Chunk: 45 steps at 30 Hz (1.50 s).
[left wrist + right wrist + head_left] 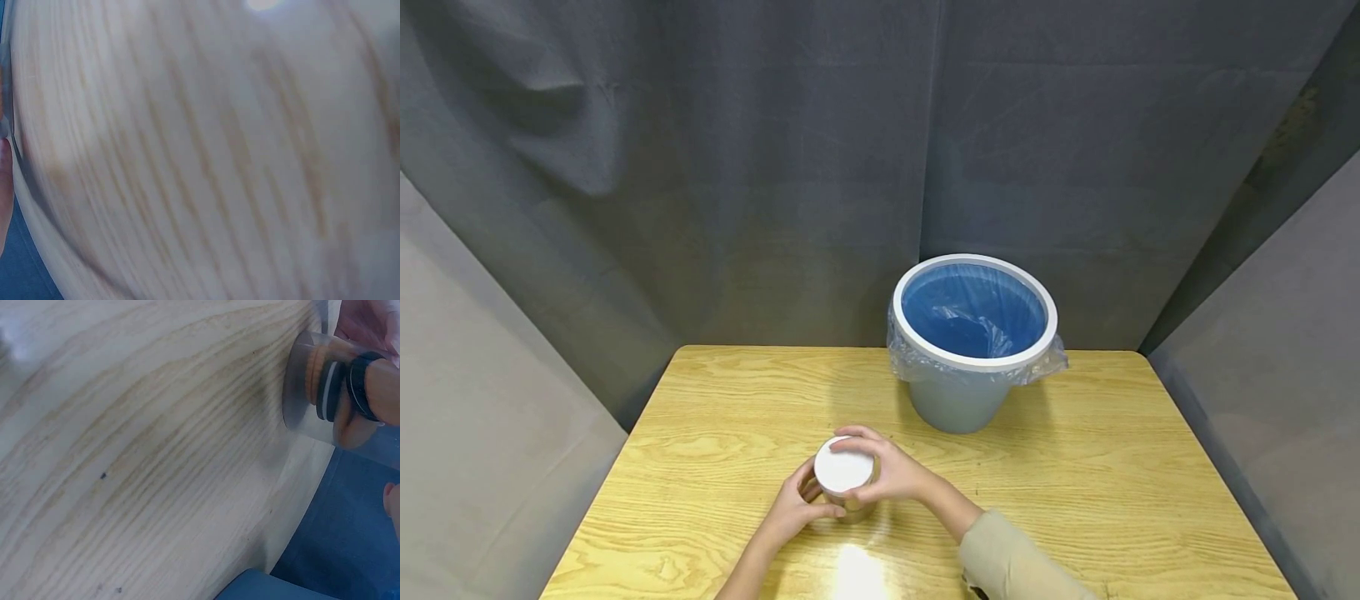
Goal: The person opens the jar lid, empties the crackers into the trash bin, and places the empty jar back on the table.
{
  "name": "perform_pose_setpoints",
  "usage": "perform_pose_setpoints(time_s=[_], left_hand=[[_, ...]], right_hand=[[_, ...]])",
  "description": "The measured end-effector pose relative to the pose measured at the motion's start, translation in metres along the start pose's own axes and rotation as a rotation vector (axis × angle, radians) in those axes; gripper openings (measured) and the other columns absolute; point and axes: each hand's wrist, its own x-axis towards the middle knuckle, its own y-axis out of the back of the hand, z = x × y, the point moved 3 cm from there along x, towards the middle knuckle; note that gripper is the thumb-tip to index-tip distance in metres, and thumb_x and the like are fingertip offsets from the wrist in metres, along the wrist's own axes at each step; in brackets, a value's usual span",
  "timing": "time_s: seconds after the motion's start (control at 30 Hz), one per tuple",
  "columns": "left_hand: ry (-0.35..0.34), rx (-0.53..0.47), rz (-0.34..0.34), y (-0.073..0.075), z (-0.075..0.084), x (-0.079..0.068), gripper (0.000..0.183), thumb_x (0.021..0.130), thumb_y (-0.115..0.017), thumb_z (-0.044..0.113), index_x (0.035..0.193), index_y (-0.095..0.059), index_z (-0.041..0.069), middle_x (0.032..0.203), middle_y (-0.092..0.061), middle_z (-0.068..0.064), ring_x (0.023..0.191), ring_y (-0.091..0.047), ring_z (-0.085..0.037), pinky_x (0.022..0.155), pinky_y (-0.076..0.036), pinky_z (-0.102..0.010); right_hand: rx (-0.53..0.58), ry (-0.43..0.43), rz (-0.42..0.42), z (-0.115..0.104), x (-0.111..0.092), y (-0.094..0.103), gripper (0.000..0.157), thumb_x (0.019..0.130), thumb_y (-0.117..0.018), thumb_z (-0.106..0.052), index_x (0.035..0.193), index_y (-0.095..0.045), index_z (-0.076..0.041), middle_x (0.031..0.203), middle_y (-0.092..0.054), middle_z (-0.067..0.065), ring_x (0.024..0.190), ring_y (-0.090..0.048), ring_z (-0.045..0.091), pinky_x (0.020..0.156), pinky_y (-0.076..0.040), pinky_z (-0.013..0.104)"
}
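A clear jar (303, 419) with a white lid (842, 467) stands on the table near the front. My left hand (795, 507) grips the jar's side from the left, thumb in front. Over the top, my right hand (883, 471) holds the lid's rim, its fingers on the far edge and its thumb on the near right. Through the clear wall, the right wrist view shows round discs, one orange-brown and ridged (314, 375), others dark with a pale layer (326, 390). Only a sliver of finger (5, 187) appears in the left wrist view.
Behind the jar to the right, a grey-blue bin (958, 404) with a white rim and a clear plastic liner stands on the wood-grain table (700, 442). A dark grey curtain (775, 167) hangs along the back, with pale panels at both sides.
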Motion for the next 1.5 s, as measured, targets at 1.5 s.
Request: perform_pose_setpoints(time_s=[1.5], left_hand=[[-0.005,0.026,0.016,0.001,0.001,0.000,0.087,0.071,-0.077,0.007,0.142,-0.028,0.013,0.141,-0.034,-0.013,0.127,-0.036,-0.035,0.104,-0.037,-0.038]], right_hand=[[-0.174,-0.008,-0.044,0.011,0.000,0.009,0.061,0.074,-0.075,-0.032,0.128,-0.051,-0.015,0.142,-0.036,0.010,0.129,-0.034,0.031,0.100,-0.033,0.059]])
